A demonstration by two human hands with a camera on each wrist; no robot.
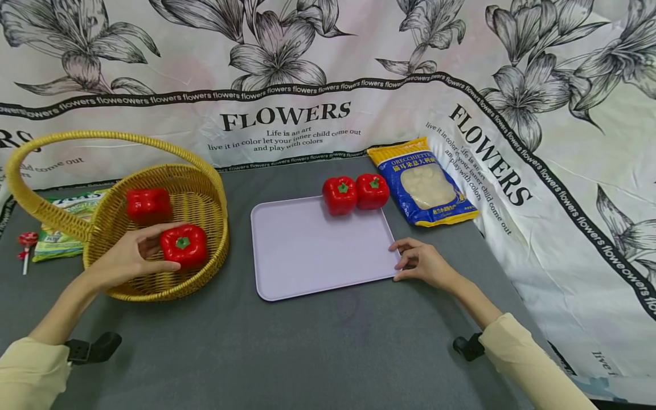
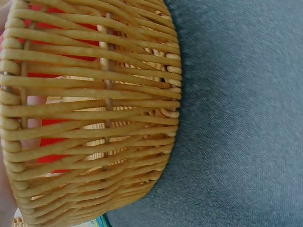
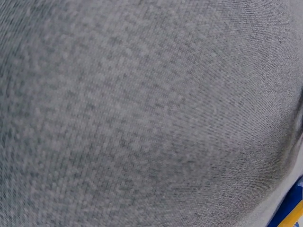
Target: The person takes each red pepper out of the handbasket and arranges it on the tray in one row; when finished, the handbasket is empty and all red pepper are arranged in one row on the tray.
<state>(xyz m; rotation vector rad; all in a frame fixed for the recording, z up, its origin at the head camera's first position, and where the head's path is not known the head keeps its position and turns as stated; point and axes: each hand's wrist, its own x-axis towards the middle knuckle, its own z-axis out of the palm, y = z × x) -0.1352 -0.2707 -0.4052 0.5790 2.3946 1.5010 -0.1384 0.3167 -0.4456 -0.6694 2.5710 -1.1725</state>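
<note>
**On the grey tabletop (image 1: 318, 353), from left to right**

Lollipop (image 1: 27, 242), red-headed, stick toward the near side. Just beside it, a green-and-yellow packet (image 1: 64, 228), partly hidden by the basket.

Basket (image 1: 154, 295), yellow wicker, arched handle (image 1: 123, 136) standing over its left and far sides. Inside: one red pepper (image 1: 148, 206) toward the far wall; a second, the held pepper (image 1: 184, 247), nearer the right rim. Left hand (image 1: 128, 253) reaches over the near-left rim, fingers and thumb clamped on the held pepper; whether that pepper touches the basket floor, cannot tell.

Between basket and tray, a strip of grey surface; a broader stretch along the near side of both.

Tray (image 1: 307, 250), pale lilac, low-rimmed, near edge slightly slanted. Right hand (image 1: 422, 263) holds its near right corner, bent fingers on the right edge, thumb at the corner.

Two more red peppers (image 1: 339, 196), side by side, over the far right corner. Blue-and-yellow pasta bag (image 1: 427, 188) just beyond, lying close to the floral cloth (image 1: 287, 128).
</note>
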